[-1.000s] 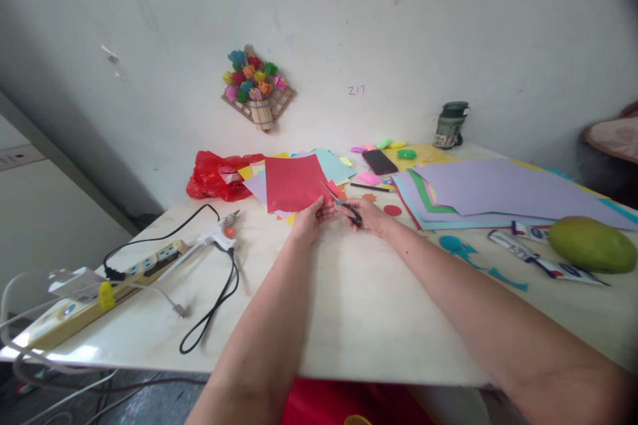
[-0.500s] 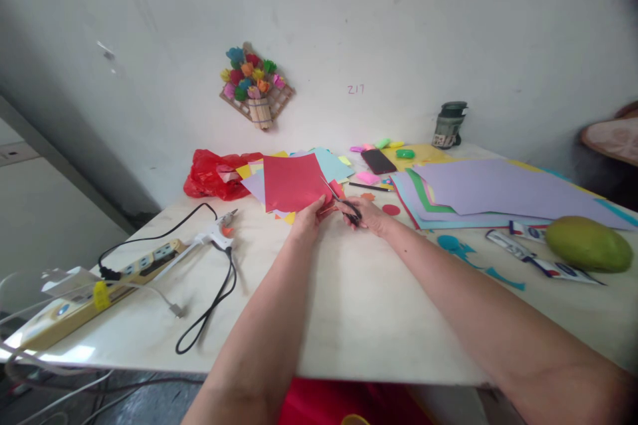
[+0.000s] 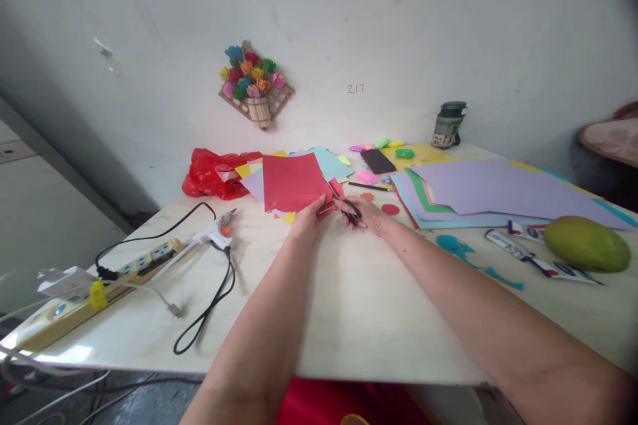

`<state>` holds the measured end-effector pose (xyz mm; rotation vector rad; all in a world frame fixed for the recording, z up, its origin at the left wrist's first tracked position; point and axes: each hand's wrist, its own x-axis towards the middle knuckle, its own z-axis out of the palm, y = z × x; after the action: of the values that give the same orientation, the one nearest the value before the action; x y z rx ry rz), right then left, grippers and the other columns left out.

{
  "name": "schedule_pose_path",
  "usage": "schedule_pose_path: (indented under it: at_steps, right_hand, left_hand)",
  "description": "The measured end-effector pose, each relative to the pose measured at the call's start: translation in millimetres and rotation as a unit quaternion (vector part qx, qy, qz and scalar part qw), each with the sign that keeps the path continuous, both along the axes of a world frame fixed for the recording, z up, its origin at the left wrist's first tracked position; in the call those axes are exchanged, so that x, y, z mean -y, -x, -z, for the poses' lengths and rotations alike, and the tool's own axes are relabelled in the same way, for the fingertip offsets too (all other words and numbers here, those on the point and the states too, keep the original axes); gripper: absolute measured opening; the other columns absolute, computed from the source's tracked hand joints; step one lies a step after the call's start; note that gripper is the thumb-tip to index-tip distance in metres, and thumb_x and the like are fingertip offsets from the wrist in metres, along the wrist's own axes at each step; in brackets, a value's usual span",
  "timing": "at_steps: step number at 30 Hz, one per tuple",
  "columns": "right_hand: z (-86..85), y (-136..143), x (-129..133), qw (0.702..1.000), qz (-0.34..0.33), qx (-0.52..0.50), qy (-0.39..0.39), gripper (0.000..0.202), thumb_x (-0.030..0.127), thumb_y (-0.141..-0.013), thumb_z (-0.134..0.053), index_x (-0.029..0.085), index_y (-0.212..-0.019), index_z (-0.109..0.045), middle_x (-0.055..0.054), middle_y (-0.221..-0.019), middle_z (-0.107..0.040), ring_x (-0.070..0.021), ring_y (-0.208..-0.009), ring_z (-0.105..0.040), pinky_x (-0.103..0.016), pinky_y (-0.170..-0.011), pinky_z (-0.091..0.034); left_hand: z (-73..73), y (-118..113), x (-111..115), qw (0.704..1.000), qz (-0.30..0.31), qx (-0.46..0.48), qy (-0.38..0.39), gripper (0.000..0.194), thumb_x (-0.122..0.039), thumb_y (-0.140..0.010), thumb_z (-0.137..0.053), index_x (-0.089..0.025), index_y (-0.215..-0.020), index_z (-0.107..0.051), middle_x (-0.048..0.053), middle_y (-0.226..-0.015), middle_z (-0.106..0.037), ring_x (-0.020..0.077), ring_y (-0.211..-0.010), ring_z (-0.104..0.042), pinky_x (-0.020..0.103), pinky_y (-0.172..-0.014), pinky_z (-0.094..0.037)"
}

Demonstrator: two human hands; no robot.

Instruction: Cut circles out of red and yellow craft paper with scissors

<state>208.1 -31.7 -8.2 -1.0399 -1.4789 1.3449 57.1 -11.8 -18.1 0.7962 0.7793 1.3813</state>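
Observation:
A red sheet of paper (image 3: 293, 180) is held by its lower right corner in my left hand (image 3: 313, 211), thumb on top. My right hand (image 3: 363, 214) is closed around the dark handles of a pair of scissors (image 3: 353, 212). The blades point up and left, at the right edge of the red sheet, where a strip of red stands apart from the rest. Both hands are close together above the table. A red paper circle (image 3: 391, 210) lies just right of my right hand.
At left are a glue gun (image 3: 214, 232), cables and a power strip (image 3: 100, 299). Behind lie a red bag (image 3: 214, 174) and a phone (image 3: 377, 161). Large coloured sheets (image 3: 488, 189), glue tubes (image 3: 513, 244), blue scraps (image 3: 451, 244) and a mango (image 3: 587, 244) are at right.
The scissor blades look closer together at the red sheet's edge than before. Both hands have stayed in nearly the same place, and the view has shifted very slightly.

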Motion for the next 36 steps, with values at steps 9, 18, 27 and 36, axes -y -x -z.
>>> schedule_pose_path:
  at_steps: [9, 18, 27, 36]
  right_hand:
    - [6.9, -1.4, -4.1, 1.000, -0.002, -0.021, -0.002, 0.039, 0.051, -0.067, -0.073, 0.015, -0.073, -0.056, 0.004, -0.048, -0.053, -0.0061, -0.037, -0.044, -0.019, -0.033, -0.027]
    - [15.5, -2.9, -11.0, 0.999, 0.003, -0.035, 0.003, 0.038, 0.047, -0.064, -0.076, 0.016, -0.072, -0.058, 0.005, -0.050, -0.052, -0.0060, -0.041, -0.044, -0.018, -0.037, -0.032]
    - [14.1, -2.4, -9.1, 0.999, 0.011, -0.034, 0.012, 0.036, 0.044, -0.063, -0.077, 0.016, -0.074, -0.057, 0.005, -0.050, -0.051, -0.0061, -0.042, -0.043, -0.018, -0.037, -0.031]
    - [11.4, -2.3, -7.3, 0.999, 0.009, -0.044, 0.019, 0.038, 0.045, -0.061, -0.077, 0.017, -0.075, -0.057, 0.005, -0.048, -0.052, -0.0063, -0.040, -0.043, -0.017, -0.036, -0.032]
  left_hand:
    - [0.2, 0.1, -1.0, 1.000, -0.004, 0.011, 0.013, 0.008, -0.014, -0.070, -0.073, -0.011, -0.073, -0.067, 0.007, -0.072, -0.071, 0.0167, -0.068, -0.068, 0.031, -0.076, -0.055]
    - [2.6, 0.7, -3.2, 1.000, -0.010, 0.017, 0.013, 0.012, -0.017, -0.068, -0.075, -0.012, -0.076, -0.068, 0.008, -0.075, -0.072, 0.0196, -0.073, -0.070, 0.034, -0.079, -0.054]
    - [1.9, 1.7, -2.8, 0.999, -0.011, 0.033, 0.010, 0.006, -0.013, -0.072, -0.072, -0.011, -0.074, -0.067, 0.008, -0.073, -0.071, 0.0180, -0.068, -0.069, 0.032, -0.075, -0.055]
    - [2.8, 2.7, -3.4, 1.000, 0.002, 0.021, 0.012, 0.003, -0.013, -0.072, -0.070, -0.010, -0.073, -0.068, 0.008, -0.073, -0.072, 0.0168, -0.067, -0.068, 0.029, -0.071, -0.056]
